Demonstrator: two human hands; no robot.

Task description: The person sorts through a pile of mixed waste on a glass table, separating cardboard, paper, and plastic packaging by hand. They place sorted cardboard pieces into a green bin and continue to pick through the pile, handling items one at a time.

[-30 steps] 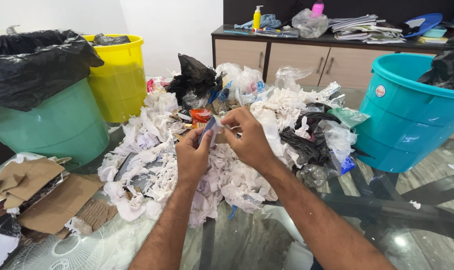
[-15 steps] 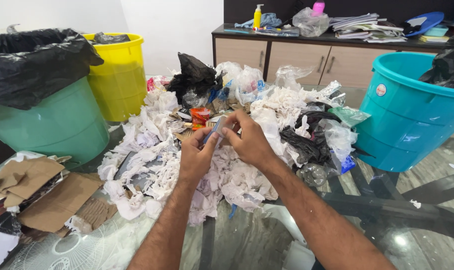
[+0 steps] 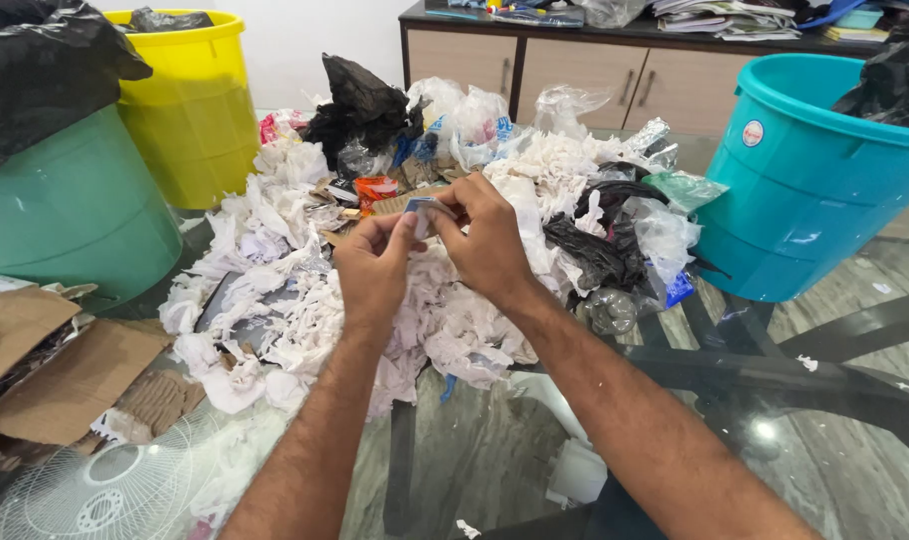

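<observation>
Head view: left hand [image 3: 373, 268] and right hand [image 3: 483, 236] both pinch a small bluish wrapper [image 3: 418, 210] above the paper heap [image 3: 275, 300]. Its long axis cannot be told.

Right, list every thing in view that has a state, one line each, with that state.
Left hand: pinching the small wrapper scrap.
Right hand: pinching the same scrap.
Small wrapper scrap: held above the pile.
Paper waste pile: crumpled, heaped on the glass table.
Yellow bin: upright, black liner inside.
Green bin: upright, black-bagged.
Teal bin: upright, black bag inside.
Cardboard pieces: flattened, torn.
Cabinet doors: shut.
</observation>
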